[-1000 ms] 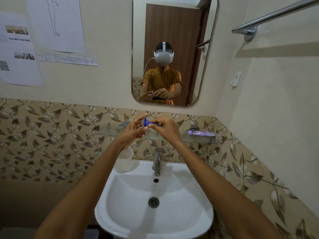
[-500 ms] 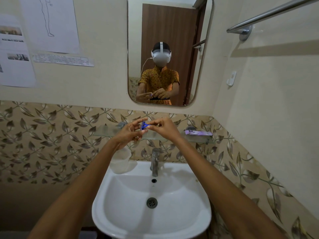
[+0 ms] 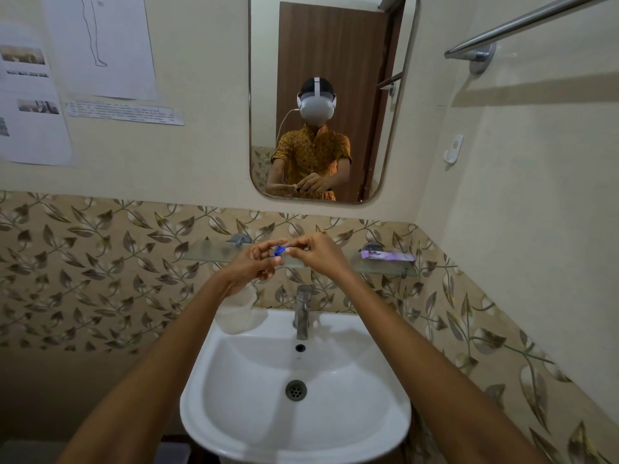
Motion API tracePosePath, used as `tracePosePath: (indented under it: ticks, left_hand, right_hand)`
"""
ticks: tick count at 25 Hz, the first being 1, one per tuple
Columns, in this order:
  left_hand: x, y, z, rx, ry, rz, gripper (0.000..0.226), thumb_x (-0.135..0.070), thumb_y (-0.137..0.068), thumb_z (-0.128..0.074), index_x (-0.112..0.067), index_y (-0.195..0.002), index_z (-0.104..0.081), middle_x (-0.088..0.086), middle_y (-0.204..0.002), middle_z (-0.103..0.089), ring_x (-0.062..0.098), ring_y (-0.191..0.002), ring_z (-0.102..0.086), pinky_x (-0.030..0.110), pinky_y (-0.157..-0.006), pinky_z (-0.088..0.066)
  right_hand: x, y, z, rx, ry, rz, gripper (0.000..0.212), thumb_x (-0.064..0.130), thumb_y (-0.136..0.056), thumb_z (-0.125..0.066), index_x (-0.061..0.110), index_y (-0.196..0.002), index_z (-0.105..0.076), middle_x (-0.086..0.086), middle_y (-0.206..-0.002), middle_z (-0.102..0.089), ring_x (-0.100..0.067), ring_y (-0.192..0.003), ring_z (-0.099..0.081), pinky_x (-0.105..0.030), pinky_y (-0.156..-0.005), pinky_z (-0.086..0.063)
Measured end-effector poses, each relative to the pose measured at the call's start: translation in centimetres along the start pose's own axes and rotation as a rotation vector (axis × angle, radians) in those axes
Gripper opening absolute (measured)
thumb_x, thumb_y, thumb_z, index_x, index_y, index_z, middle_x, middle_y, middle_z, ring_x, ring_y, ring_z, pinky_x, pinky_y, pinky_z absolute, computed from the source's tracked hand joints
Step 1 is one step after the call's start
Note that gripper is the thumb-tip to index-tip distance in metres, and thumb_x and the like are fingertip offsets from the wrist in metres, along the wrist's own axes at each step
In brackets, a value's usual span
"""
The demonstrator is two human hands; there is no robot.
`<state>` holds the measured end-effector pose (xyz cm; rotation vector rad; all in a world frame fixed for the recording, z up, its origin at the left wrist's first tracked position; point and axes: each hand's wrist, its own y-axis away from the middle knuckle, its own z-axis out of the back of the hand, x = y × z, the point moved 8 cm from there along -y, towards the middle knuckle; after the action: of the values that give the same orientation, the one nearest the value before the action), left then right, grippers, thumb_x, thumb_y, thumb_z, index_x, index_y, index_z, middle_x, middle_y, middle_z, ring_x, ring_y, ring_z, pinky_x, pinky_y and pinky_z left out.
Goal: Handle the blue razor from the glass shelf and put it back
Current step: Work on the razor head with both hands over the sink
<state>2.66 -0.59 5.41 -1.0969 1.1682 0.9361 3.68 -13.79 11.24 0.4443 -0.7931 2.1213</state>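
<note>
The blue razor [image 3: 278,251] is pinched between both hands in front of the glass shelf [image 3: 207,252]; only a small blue part shows between the fingertips. My left hand [image 3: 249,266] grips it from the left with curled fingers. My right hand [image 3: 316,254] holds it from the right with thumb and forefinger. Both hands hover above the tap, at shelf height. Most of the razor is hidden by the fingers.
A purple tube [image 3: 388,255] lies on the shelf's right end. Below are a chrome tap [image 3: 302,311], a white sink [image 3: 294,426] and a translucent cup [image 3: 236,311] on its left rim. A mirror [image 3: 331,61] hangs above; a towel bar [image 3: 522,25] at upper right.
The hands have closed in on the razor, so less of its blue shows. The view has tilted down slightly, so the hands and shelf sit a little higher in the frame.
</note>
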Motion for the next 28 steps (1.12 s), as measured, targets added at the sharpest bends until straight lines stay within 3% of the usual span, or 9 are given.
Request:
tracePosePath:
  ticks: [3,7,16,21,25,28]
  left_hand:
    - [0.1,0.0,-0.1,0.002,-0.004,0.006,0.044,-0.023,-0.07,-0.072,-0.034,-0.111,-0.06,-0.004,-0.074,-0.069,0.006,-0.054,-0.054,0.018,-0.049,-0.045]
    - [0.5,-0.1,-0.3,-0.03,-0.009,-0.001,0.046,-0.027,-0.068,-0.073,-0.032,-0.111,-0.059,-0.005,-0.072,-0.067,0.006,-0.052,-0.053,0.02,-0.051,-0.043]
    - [0.6,-0.4,-0.4,-0.043,0.032,-0.021,0.043,-0.025,-0.07,-0.072,-0.032,-0.11,-0.06,-0.001,-0.074,-0.067,0.007,-0.049,-0.053,0.019,-0.047,-0.044]
    - [0.6,-0.4,-0.1,-0.035,-0.033,-0.019,0.054,-0.029,-0.071,-0.072,-0.025,-0.122,-0.056,0.0,-0.079,-0.063,0.009,-0.056,-0.058,0.02,-0.053,-0.047]
    - [1.0,-0.4,0.6,-0.077,-0.067,-0.011,0.041,-0.022,-0.08,-0.067,-0.021,-0.12,-0.059,0.005,-0.107,-0.067,0.015,-0.085,-0.066,0.026,-0.069,-0.055]
    - [1.2,-0.4,0.8,-0.111,-0.018,-0.022,0.037,-0.016,-0.082,-0.066,-0.023,-0.118,-0.059,0.001,-0.101,-0.072,0.014,-0.081,-0.07,0.022,-0.065,-0.056]
  right_hand:
    - [0.0,0.2,0.1,-0.035,0.05,-0.018,0.023,0.034,-0.085,-0.062,0.021,-0.1,-0.073,-0.003,-0.097,-0.075,-0.008,-0.069,-0.06,-0.027,-0.058,-0.043]
    - [0.2,0.5,0.4,-0.139,0.136,-0.036,0.021,0.037,-0.082,-0.062,0.025,-0.096,-0.074,0.0,-0.092,-0.076,-0.01,-0.074,-0.06,-0.018,-0.049,-0.03]
    - [0.8,1.0,0.7,-0.275,0.216,0.017,0.022,0.04,-0.083,-0.062,0.028,-0.098,-0.073,0.001,-0.096,-0.076,-0.019,-0.085,-0.067,-0.024,-0.06,-0.038]
    - [-0.4,0.9,-0.2,-0.205,0.068,-0.001,0.026,0.041,-0.084,-0.062,0.026,-0.103,-0.071,0.0,-0.104,-0.074,-0.018,-0.093,-0.065,-0.028,-0.067,-0.047]
    - [-1.3,0.8,-2.0,-0.058,-0.092,-0.001,0.027,0.022,-0.086,-0.061,0.017,-0.111,-0.068,-0.013,-0.11,-0.067,-0.025,-0.097,-0.061,-0.038,-0.077,-0.049]
    - [-1.7,0.9,-2.5,-0.061,-0.148,-0.03,0.029,0.019,-0.085,-0.061,0.015,-0.114,-0.065,-0.012,-0.111,-0.067,-0.023,-0.096,-0.062,-0.04,-0.08,-0.052]
